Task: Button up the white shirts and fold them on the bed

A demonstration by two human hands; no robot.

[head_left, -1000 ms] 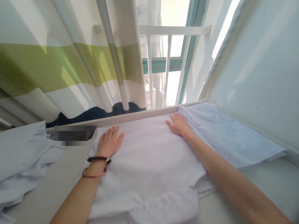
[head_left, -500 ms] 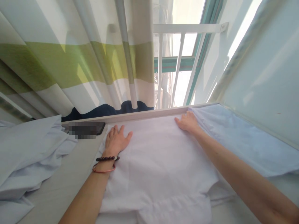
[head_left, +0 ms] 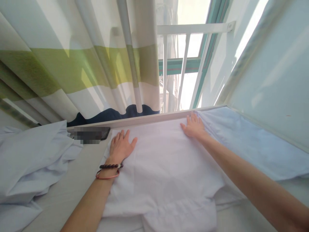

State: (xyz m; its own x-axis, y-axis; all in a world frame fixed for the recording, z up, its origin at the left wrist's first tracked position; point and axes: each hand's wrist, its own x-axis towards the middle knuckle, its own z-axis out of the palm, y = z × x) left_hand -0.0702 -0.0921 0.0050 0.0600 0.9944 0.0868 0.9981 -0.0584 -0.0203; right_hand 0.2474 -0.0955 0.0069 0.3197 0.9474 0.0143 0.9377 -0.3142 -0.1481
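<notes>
A white cloth garment (head_left: 166,164) lies spread in front of me, smooth in its upper part and bunched into folds near the bottom of the view. My left hand (head_left: 121,145) rests flat on its upper left corner, fingers spread, with a dark beaded bracelet and a red cord at the wrist. At the upper right corner, my right hand (head_left: 193,125) lies palm down with its fingers apart. Right beside that hand is another white cloth (head_left: 251,145), laid out along the wall. Neither hand grips anything.
A heap of crumpled white cloth (head_left: 31,161) sits at the left. Near it, a dark flat device (head_left: 105,132), partly blurred out, lies against the pale ledge (head_left: 145,120). Beyond hang a green-and-white curtain (head_left: 79,67) and a white railing (head_left: 184,58) before the window.
The fingers of my right hand have stretched out from a bent position and now lie flatter on the cloth. My left hand has stayed on its corner.
</notes>
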